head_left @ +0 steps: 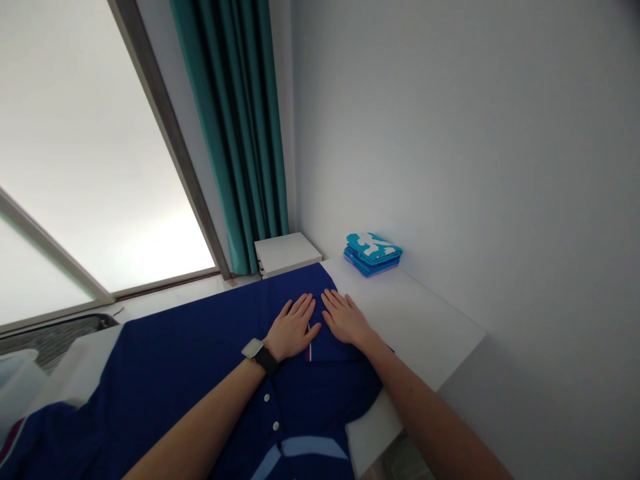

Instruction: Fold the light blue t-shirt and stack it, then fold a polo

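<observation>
A dark blue polo shirt (200, 340) with white buttons and a light blue collar lies spread over the white table (425, 313). Its right-hand sleeve, edged with a white and red stripe, is folded inward onto the body. My left hand (293, 328) rests flat on the shirt at that striped edge, fingers stretched out; a watch with a black strap is on the wrist. Just to its right, my right hand (345, 317) lies flat on the folded sleeve, palm down. Neither hand grips the cloth. The other striped sleeve reaches the lower left corner of the view.
A stack of folded blue cloths (373, 255), the top one patterned white, sits on the table by the wall. Beyond the far edge stands a small white cabinet (287, 252) below a teal curtain (245, 133). A translucent tub (23, 380) is at the left.
</observation>
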The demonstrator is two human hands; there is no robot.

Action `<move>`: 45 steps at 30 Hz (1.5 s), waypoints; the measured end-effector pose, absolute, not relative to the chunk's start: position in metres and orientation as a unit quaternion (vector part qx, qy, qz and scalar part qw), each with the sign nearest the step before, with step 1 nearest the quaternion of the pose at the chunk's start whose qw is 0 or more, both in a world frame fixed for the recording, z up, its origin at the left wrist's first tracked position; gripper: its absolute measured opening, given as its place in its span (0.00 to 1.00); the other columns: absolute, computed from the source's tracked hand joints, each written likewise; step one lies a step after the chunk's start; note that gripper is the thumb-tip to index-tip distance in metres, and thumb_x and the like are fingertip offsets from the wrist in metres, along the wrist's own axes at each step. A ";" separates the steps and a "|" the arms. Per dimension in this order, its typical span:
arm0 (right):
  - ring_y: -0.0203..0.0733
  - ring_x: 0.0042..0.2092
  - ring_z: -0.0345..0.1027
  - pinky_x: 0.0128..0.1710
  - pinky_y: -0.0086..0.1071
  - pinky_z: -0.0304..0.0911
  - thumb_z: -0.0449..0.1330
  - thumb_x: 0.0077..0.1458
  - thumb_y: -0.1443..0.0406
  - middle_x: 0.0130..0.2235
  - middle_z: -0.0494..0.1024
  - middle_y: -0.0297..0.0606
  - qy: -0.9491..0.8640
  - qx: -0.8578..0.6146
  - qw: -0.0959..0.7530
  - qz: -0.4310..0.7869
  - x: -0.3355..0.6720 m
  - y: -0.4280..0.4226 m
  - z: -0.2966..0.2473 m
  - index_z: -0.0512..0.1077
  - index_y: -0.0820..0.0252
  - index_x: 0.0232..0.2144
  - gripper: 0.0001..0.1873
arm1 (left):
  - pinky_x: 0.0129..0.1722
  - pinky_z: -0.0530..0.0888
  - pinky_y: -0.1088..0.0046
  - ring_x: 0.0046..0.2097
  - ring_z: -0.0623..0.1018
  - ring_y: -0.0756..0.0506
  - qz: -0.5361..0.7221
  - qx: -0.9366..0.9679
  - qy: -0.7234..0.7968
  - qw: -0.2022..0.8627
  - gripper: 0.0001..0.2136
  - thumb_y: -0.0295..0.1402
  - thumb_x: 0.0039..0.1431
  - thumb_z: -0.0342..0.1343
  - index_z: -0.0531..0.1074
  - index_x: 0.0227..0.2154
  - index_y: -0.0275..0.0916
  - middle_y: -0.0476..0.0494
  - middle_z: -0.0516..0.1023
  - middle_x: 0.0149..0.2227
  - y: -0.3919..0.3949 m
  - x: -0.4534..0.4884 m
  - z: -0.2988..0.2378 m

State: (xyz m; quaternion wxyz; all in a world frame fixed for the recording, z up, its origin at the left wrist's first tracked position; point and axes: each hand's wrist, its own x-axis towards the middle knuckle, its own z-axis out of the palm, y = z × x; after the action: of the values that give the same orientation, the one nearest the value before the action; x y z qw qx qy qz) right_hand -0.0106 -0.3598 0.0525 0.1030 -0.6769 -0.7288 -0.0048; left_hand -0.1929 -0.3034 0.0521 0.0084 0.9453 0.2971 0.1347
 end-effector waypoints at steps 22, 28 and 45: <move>0.42 0.51 0.64 0.53 0.33 0.56 0.41 0.65 0.70 0.48 0.72 0.45 -0.718 -0.681 0.144 -0.004 0.044 -0.312 0.061 0.68 0.58 0.56 0.23 | 0.65 0.55 0.58 0.68 0.55 0.42 0.158 0.944 0.290 0.003 0.27 0.47 0.66 0.41 0.57 0.64 0.39 0.40 0.54 0.68 -0.303 -0.195 0.050; 0.43 0.47 0.63 0.48 0.33 0.56 0.46 0.62 0.71 0.43 0.72 0.41 -0.748 -0.661 0.060 -0.009 0.055 -0.280 0.076 0.73 0.54 0.46 0.19 | 0.65 0.55 0.57 0.68 0.54 0.42 0.159 0.945 0.286 0.010 0.28 0.47 0.66 0.40 0.56 0.64 0.38 0.39 0.53 0.68 -0.301 -0.195 0.049; 0.45 0.45 0.61 0.44 0.34 0.54 0.54 0.61 0.64 0.42 0.71 0.42 -0.712 -0.691 0.113 -0.038 0.061 -0.269 0.056 0.71 0.57 0.40 0.08 | 0.65 0.55 0.59 0.68 0.53 0.42 0.164 0.943 0.288 0.022 0.28 0.48 0.67 0.39 0.55 0.64 0.39 0.40 0.52 0.68 -0.301 -0.196 0.048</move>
State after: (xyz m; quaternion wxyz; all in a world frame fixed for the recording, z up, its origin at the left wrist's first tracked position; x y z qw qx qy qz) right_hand 0.0613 -0.2690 0.0556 0.1133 -0.6914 -0.7125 -0.0384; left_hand -0.1964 -0.3014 0.0485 0.0223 0.9433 0.2878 0.1639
